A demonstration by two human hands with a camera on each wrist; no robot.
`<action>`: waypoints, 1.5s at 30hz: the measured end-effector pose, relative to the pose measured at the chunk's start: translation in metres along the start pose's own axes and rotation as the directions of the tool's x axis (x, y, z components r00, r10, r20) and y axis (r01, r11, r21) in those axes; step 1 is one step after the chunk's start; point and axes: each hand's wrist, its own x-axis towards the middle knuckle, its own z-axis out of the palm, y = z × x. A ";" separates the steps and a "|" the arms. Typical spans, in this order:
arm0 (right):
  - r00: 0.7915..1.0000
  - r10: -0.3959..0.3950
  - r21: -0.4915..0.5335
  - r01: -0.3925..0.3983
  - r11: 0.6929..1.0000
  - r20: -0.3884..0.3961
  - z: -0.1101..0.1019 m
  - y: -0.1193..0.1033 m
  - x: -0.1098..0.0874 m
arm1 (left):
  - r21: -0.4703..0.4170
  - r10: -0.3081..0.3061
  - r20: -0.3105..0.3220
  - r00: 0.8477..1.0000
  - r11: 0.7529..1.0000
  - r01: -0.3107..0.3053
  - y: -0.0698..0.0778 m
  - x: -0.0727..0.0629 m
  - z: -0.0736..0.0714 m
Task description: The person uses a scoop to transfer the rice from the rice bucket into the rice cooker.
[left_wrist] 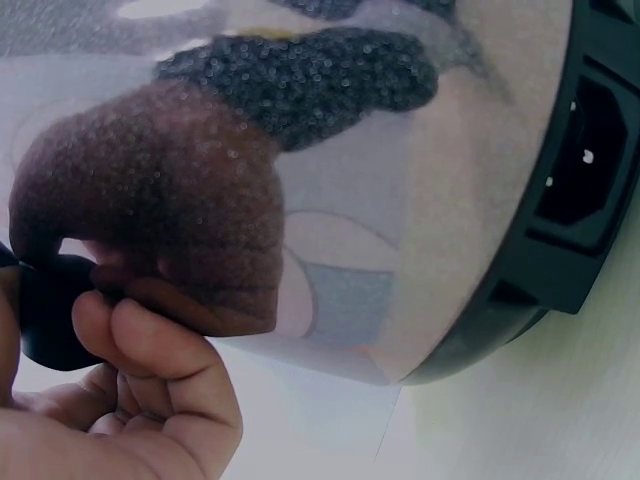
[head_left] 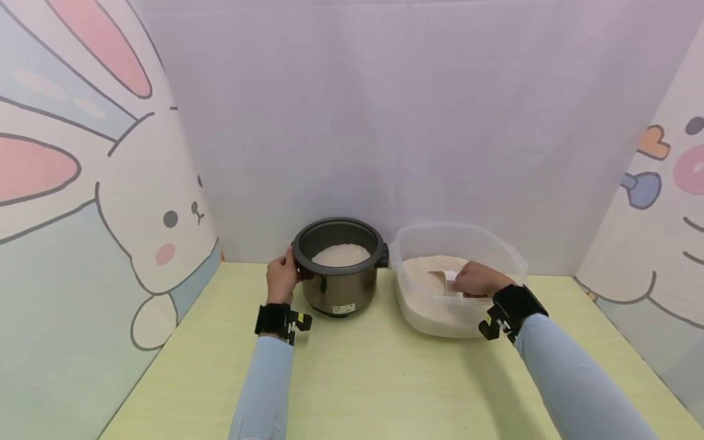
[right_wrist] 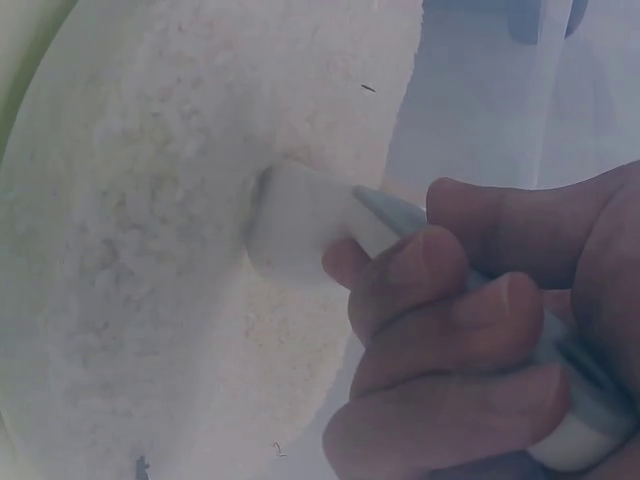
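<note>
A dark brown rice cooker stands lidless against the back wall, with white rice inside its black pot. At its left side my left hand grips the black side handle, fingers curled round it. To the right sits a clear plastic tub holding a lot of rice. My right hand reaches into this tub and holds a white scoop by its handle. The scoop's head touches the rice; how much it holds is hidden.
Pale yellow-green tabletop extends in front of the cooker and tub. A plain lilac-white wall rises right behind them. Side panels with a cartoon rabbit and another cartoon figure bound the left and right. The cooker's right handle almost meets the tub.
</note>
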 end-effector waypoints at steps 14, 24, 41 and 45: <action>1.000 0.018 0.088 -0.017 0.996 -0.010 -0.001 0.006 0.000 | -0.029 0.021 0.013 1.000 0.999 -0.021 -0.002 -0.001 -0.002; 1.000 -0.013 0.175 0.010 0.984 0.018 -0.006 0.006 -0.004 | -0.022 0.014 0.004 1.000 1.000 -0.014 0.001 -0.001 0.000; 0.998 0.015 0.293 -0.030 0.956 0.055 -0.008 0.011 -0.002 | -0.020 0.008 0.008 1.000 1.000 -0.008 -0.002 0.001 -0.001; 0.998 0.009 0.340 -0.029 0.940 0.059 -0.010 0.012 -0.003 | -0.012 0.009 0.010 1.000 1.000 -0.008 -0.002 0.001 -0.001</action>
